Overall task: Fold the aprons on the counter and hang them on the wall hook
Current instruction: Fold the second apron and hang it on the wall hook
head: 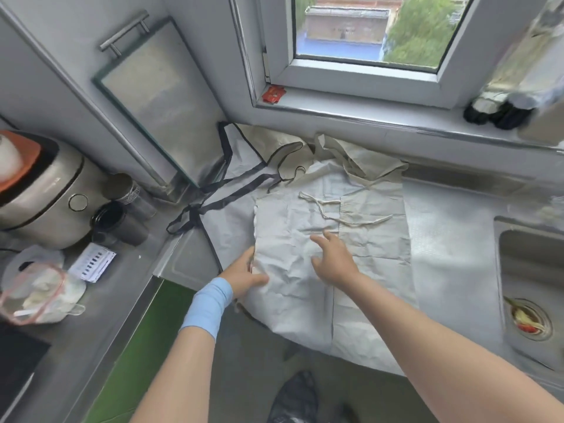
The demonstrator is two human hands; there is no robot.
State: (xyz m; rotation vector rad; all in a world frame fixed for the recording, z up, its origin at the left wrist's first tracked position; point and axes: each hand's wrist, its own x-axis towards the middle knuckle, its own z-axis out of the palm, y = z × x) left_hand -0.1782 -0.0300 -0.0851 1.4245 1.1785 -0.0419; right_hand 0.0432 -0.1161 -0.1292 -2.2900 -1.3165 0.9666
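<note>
A beige apron (375, 239) lies spread on the counter under the window, partly folded, its cord ties (329, 209) loose on top. Beneath it, to the left, lies a pale grey apron (235, 184) with black trim and black straps. My left hand (244, 274), a blue band on its wrist, grips the folded left edge of the beige apron, thumb on top. My right hand (334, 259) rests flat on the beige cloth, fingers spread. No wall hook is in view.
A steel sink (531, 285) with food scraps in the drain lies at the right. A rice cooker (42, 196), jars (122, 209) and a plastic bag (39, 294) crowd the left counter. A framed board (155, 96) leans in the corner. The apron's hem hangs over the counter's front edge.
</note>
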